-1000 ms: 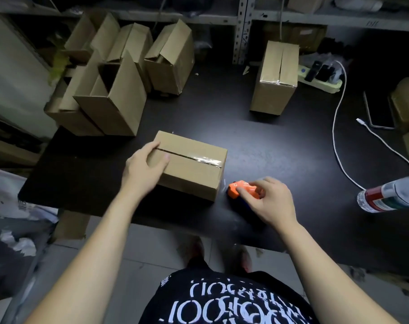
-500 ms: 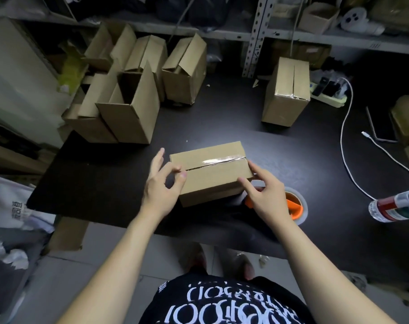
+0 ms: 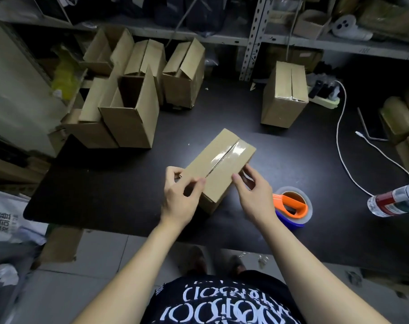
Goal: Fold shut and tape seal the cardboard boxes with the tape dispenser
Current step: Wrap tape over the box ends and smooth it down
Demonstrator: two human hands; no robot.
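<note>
**Both hands on the taped box, dispenser set down beside the right hand**

The taped box (image 3: pixel 220 164) lies flat on the dark worktop (image 3: pixel 100 183), turned at a slant, with its near end between the two hands. The left hand (image 3: pixel 180 197) grips the near left corner, thumb on the top face close to the seam and fingers curled over the far side of that corner. The right hand (image 3: pixel 255 195) holds the near right edge, thumb laid on top and fingers wrapped down the side wall. Neither hand holds anything else. A glossy tape strip (image 3: pixel 231 153) runs along the closed flaps away from the hands. A two-handed grip at one end like this looks meant for turning or shifting the box, or for pressing down the tape end, rather than for taping.

The tape dispenser (image 3: pixel 292 206) rests on the worktop just to the outside of the right hand, close enough to pick up without reaching. That suits a pause between seals.

Well beyond the left hand stand several open boxes (image 3: pixel 133 122), flaps up, probably waiting their turn. Far ahead of the right hand an upright box (image 3: pixel 283 99) is closed and looks already taped.
</note>
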